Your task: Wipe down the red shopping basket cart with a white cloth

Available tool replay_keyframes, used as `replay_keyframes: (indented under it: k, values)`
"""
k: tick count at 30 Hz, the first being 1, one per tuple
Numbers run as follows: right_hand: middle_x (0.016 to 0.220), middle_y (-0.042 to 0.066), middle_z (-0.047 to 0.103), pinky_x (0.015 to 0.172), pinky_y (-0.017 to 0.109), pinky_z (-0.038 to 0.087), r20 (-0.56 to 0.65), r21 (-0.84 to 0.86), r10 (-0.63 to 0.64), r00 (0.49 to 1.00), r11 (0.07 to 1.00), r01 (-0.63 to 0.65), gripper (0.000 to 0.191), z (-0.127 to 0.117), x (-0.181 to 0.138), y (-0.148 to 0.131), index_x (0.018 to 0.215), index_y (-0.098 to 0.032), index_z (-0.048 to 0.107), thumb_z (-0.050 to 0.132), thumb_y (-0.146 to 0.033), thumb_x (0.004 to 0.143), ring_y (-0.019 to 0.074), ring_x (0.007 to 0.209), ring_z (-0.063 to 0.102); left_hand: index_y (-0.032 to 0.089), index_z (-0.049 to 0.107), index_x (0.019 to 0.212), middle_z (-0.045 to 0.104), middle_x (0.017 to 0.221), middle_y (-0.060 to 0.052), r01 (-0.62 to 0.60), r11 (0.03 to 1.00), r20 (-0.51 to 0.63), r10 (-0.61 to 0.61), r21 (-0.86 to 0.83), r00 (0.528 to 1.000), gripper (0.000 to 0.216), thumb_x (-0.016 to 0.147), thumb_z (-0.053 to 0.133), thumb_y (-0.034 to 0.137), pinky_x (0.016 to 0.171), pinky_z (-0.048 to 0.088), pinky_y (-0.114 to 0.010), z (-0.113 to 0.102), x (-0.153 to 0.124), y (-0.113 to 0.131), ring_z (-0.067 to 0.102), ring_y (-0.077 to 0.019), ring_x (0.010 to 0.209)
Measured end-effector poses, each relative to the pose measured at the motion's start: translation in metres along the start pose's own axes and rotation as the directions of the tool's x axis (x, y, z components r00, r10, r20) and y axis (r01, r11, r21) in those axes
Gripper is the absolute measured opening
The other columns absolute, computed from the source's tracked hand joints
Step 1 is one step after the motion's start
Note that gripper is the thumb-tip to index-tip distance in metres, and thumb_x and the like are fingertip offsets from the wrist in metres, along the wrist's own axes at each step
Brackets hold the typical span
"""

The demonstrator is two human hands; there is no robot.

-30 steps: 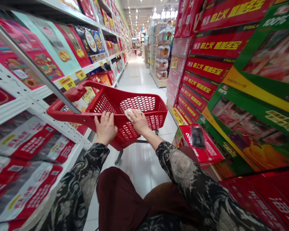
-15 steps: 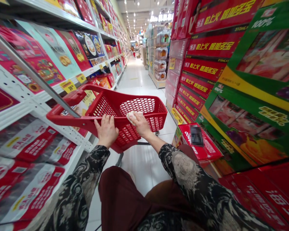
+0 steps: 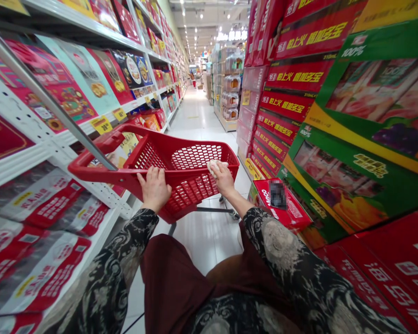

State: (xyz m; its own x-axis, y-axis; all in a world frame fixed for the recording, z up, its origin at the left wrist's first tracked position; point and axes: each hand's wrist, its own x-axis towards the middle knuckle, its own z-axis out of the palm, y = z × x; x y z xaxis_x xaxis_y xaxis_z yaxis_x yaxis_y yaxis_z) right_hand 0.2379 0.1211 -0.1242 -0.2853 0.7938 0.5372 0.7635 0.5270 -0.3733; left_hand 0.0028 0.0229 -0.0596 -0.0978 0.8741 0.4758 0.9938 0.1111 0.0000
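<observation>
A red plastic shopping cart (image 3: 186,172) stands side-on in front of me, its perforated basket holding nothing that I can see. My left hand (image 3: 154,188) is closed over the near rim of the basket, fingers hooked over the top and thumb towards the right. Farther right along the same rim, my right hand (image 3: 223,177) presses a crumpled whitish cloth (image 3: 216,167) against the edge near the basket's far-right end. The fingers of that hand are closed on the cloth. A metal bar (image 3: 55,104) runs from the upper left down to the cart's handle end.
Shelves (image 3: 59,134) of boxed and bagged goods line the left. Stacked red drink cartons (image 3: 292,99) and green juice boxes (image 3: 341,171) rise close on the right. A red box (image 3: 292,218) with a blurred dark object on top sits beside my right arm. The aisle floor (image 3: 195,106) runs ahead.
My right hand has slid the cloth rightwards along the rim towards the basket's end. My left hand keeps its hold on the rim. The view has shifted slightly.
</observation>
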Motion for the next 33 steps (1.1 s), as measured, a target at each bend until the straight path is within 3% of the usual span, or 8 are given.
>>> replay_keyframes:
  k: [6,11,15,20,27,33]
  values:
    - [0.14,0.01,0.048,0.108,0.044,0.032,-0.02,-0.019,0.058,0.998,0.998,-0.059,0.049,-0.012,-0.003,0.012,0.128,-0.02,0.055,0.043,-0.004,0.083,0.0236,0.128,0.043,0.006,0.047,0.128,0.045,0.136,-0.022,0.019,0.999,0.016,-0.02,0.027,1.0,0.057,0.074,0.045,0.023,0.111,0.011,-0.065,-0.006,-0.006,0.005,0.031,-0.034,0.133]
    - [0.141,0.01,0.046,0.104,0.041,0.038,-0.023,-0.005,0.04,0.999,0.999,-0.04,0.05,-0.014,-0.017,0.013,0.13,-0.02,0.053,0.041,-0.005,0.084,0.0242,0.127,0.044,0.007,0.047,0.128,0.048,0.134,-0.021,0.048,0.998,0.007,-0.049,0.04,0.999,0.056,0.073,0.045,0.023,0.11,0.013,-0.064,-0.012,-0.017,0.008,0.034,-0.0332,0.131]
    - [0.142,0.012,0.045,0.107,0.041,0.035,-0.019,-0.027,0.032,0.999,0.999,-0.033,0.047,-0.014,-0.029,0.008,0.131,-0.019,0.052,0.041,-0.006,0.087,0.0241,0.131,0.041,0.007,0.044,0.131,0.043,0.14,-0.021,0.039,0.996,0.005,-0.039,0.08,0.999,0.059,0.075,0.045,0.022,0.111,0.01,-0.064,-0.015,-0.027,0.011,0.026,-0.0321,0.137]
    - [0.141,0.013,0.047,0.111,0.045,0.029,-0.018,-0.041,0.0,1.0,0.999,-0.001,0.046,-0.024,-0.031,0.011,0.13,-0.019,0.053,0.041,-0.006,0.088,0.0227,0.13,0.043,0.009,0.041,0.136,0.033,0.149,-0.017,-0.001,0.993,0.11,-0.011,0.116,0.994,0.064,0.075,0.048,0.026,0.109,0.01,-0.066,-0.016,-0.032,0.026,0.015,-0.0342,0.142]
    - [0.136,0.016,0.05,0.106,0.044,0.035,-0.061,-0.053,0.118,0.991,0.991,-0.121,0.044,-0.041,-0.032,0.029,0.129,-0.014,0.053,0.041,-0.006,0.088,0.0249,0.126,0.047,0.006,0.043,0.133,0.04,0.143,-0.021,-0.007,0.999,0.081,0.002,0.053,0.997,0.062,0.075,0.045,0.025,0.109,0.011,-0.067,-0.016,-0.032,0.037,0.019,-0.0346,0.14]
    - [0.142,0.014,0.045,0.112,0.045,0.026,0.016,0.032,0.022,1.0,0.999,-0.022,0.046,-0.026,-0.033,-0.003,0.128,-0.018,0.055,0.044,-0.004,0.086,0.0228,0.135,0.036,0.007,0.044,0.133,0.043,0.141,-0.023,0.025,0.999,0.072,-0.027,0.021,0.997,0.062,0.073,0.047,0.024,0.107,0.01,-0.07,-0.018,-0.03,0.037,0.021,-0.0364,0.139]
